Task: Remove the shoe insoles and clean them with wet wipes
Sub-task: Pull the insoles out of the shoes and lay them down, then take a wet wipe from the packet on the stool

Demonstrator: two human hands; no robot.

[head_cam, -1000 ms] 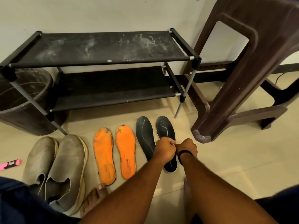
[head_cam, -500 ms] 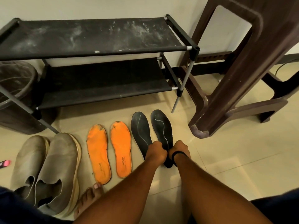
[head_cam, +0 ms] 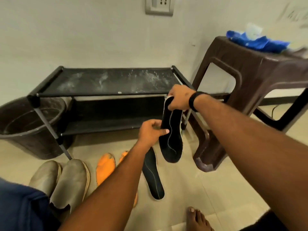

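A black insole [head_cam: 172, 139] hangs in the air in front of the shoe rack. My right hand [head_cam: 179, 98] grips its top end, and my left hand [head_cam: 150, 132] pinches its left edge near the middle. The second black insole [head_cam: 152, 177] lies on the floor below. Two orange insoles [head_cam: 105, 167] lie to its left, partly hidden by my left forearm. A pair of grey slip-on shoes [head_cam: 66, 182] stands at the lower left. A blue wet-wipes pack [head_cam: 256, 40] sits on the brown stool.
A dusty black two-tier shoe rack [head_cam: 106, 84] stands against the wall. A dark bucket [head_cam: 25, 127] sits at its left, and a brown plastic stool [head_cam: 250, 77] at its right. My bare foot [head_cam: 198, 219] rests on the tiled floor.
Both hands have lifted one black insole off the floor and hold it up. The camera has tilted upward, bringing the stool top, the wipes pack and a wall socket into view.
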